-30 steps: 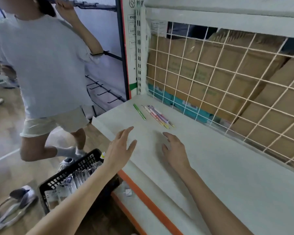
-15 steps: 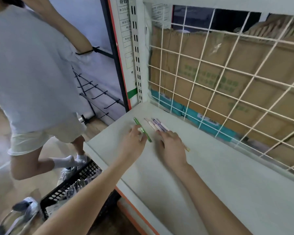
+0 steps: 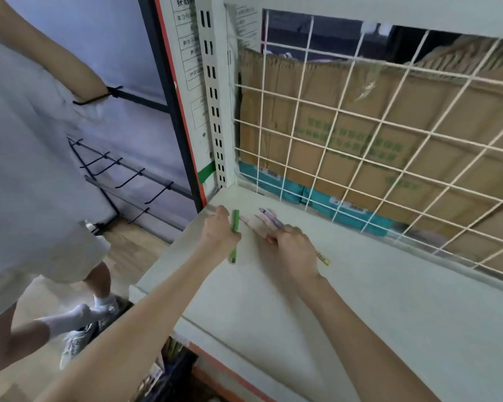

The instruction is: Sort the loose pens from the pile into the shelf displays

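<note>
A shop under stocking: a white slotted metal shelf unit (image 3: pixel 346 300) with a wire-grid back (image 3: pixel 360 140), brown cardboard cartons (image 3: pixel 346 134) behind, black display hooks (image 3: pixel 122 175) alongside.

Two bare forearms, sleeveless, no jewellery

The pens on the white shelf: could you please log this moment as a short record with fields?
surface: white shelf, wire grid behind it
left hand: grips the green pen
right hand: rests on the pile of pens; whether it grips one is unclear
yellow pen: one end shows beside the right hand
behind grid: cardboard boxes
bystander: a person stands left of the shelf
</note>
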